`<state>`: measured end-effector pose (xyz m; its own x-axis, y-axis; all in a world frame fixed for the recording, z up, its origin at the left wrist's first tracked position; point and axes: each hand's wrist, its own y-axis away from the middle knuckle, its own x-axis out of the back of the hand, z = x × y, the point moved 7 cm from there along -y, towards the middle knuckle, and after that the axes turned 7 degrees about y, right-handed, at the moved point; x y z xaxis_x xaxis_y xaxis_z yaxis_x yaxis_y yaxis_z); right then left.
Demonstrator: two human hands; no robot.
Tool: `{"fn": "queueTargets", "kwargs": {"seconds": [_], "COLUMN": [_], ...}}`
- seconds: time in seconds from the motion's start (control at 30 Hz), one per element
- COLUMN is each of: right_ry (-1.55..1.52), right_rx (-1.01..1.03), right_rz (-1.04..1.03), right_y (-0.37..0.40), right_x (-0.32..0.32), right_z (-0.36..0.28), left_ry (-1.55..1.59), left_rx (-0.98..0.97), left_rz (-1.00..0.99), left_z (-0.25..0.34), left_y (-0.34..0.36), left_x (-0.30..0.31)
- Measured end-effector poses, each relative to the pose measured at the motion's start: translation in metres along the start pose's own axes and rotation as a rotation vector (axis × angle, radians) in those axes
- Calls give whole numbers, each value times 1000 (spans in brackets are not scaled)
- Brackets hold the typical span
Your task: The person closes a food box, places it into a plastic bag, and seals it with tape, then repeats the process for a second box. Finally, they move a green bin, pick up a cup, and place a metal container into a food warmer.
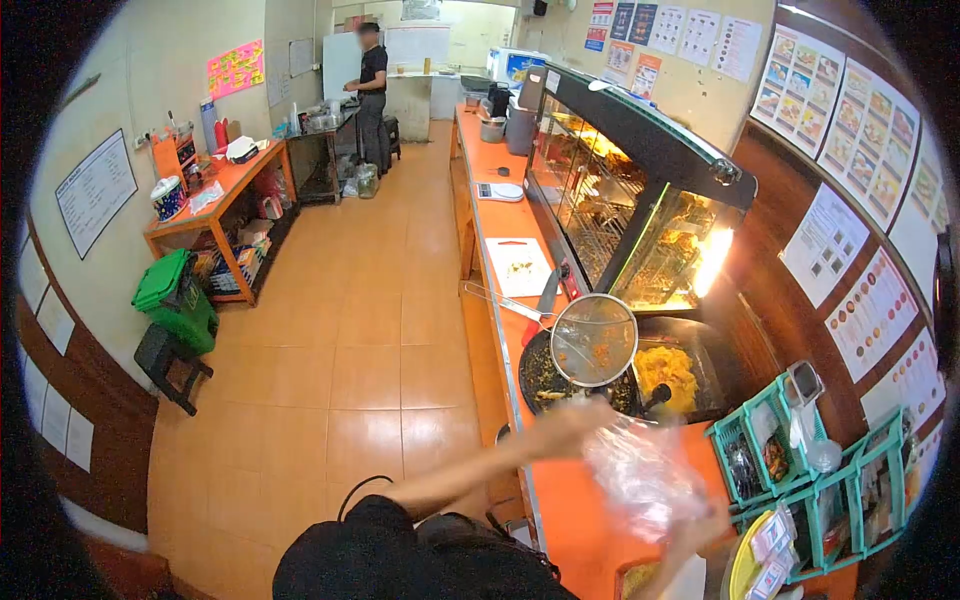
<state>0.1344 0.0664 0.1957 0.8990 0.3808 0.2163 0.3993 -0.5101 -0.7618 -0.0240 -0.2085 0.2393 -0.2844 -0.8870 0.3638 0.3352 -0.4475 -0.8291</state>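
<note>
A clear plastic bag (645, 475), smeared by motion, stretches between my two hands over the orange counter (570, 500). My left hand (588, 415) is closed on its upper left edge, close to a black pan (545, 380) of dark bits. At the bag's lower right, my right hand (700, 530) grips the other edge; its fingers are blurred. A round mesh strainer (595, 340) rests over the pan. Beside it, yellow food (667, 378) lies in a metal tray (705, 360).
Teal baskets (765, 445) with packets stand right of the bag, and a yellow-rimmed container (745, 565) is below them. Beyond the pan are a white cutting board (522, 268), a knife (548, 292) and a lit glass display case (620, 190). A person (372, 95) stands far back.
</note>
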Motion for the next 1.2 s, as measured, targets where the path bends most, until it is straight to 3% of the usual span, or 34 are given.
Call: {"fn": "queueTargets", "kwargs": {"seconds": [0.03,0.07,0.13,0.2,0.27,0.37,0.4,0.43,0.5,0.53,0.63,0.67,0.7,0.73,0.77,0.8,0.83,0.9,0.97,1.03,1.07,1.13,1.17,1.2], "right_ry": [256,255,355,455,310,164,68,-349,-437,-499,-625,-612,-202,198,322,442,452,205,256,415,334,143,33,122], "right_rx": [-229,-242,-250,-303,-284,-321,-347,-793,-795,-819,-897,-905,-686,-450,-382,-318,-347,-327,-732,-519,-553,-657,-717,-610], "right_rz": [-277,-279,-24,2,142,142,145,136,128,101,-15,-15,-137,-258,-357,-460,-474,-468,-254,-331,-254,-107,-39,22], "right_y": [-22,-16,-21,-20,-21,4,9,29,26,30,42,46,41,41,60,82,92,86,34,45,56,61,55,59], "right_x": [13,14,30,39,42,49,48,38,20,9,-1,-1,-2,-10,-34,-52,-51,-58,-9,3,7,21,28,39], "right_z": [-22,-20,-15,-8,-1,44,54,83,88,88,84,83,73,61,62,58,50,26,-12,25,46,51,47,60], "left_ry": [-4,56,124,126,200,160,112,59,178,550,395,332,271,246,220,231,242,417,-110,-132,-94,25,69,53], "left_rx": [0,95,177,319,380,395,484,570,637,745,780,766,757,563,372,394,415,963,603,360,343,578,568,652], "left_rz": [-5,-111,-206,-197,-202,-304,-375,-442,-482,-330,-358,-234,-114,-54,5,-66,-144,-274,-259,-149,-199,-218,-279,-535], "left_z": [-4,-12,-20,-25,-21,1,-6,-16,-65,-51,-19,-29,-29,-13,4,1,-11,-84,-58,-51,-46,-47,-46,-56], "left_y": [7,16,20,29,51,74,94,118,193,190,163,166,171,146,119,119,128,165,99,122,125,139,158,194], "left_x": [8,7,-4,-23,-46,-65,-74,-89,-143,-134,-106,-105,-104,-99,-96,-117,-133,-133,-29,-36,-46,-62,-75,-96]}}
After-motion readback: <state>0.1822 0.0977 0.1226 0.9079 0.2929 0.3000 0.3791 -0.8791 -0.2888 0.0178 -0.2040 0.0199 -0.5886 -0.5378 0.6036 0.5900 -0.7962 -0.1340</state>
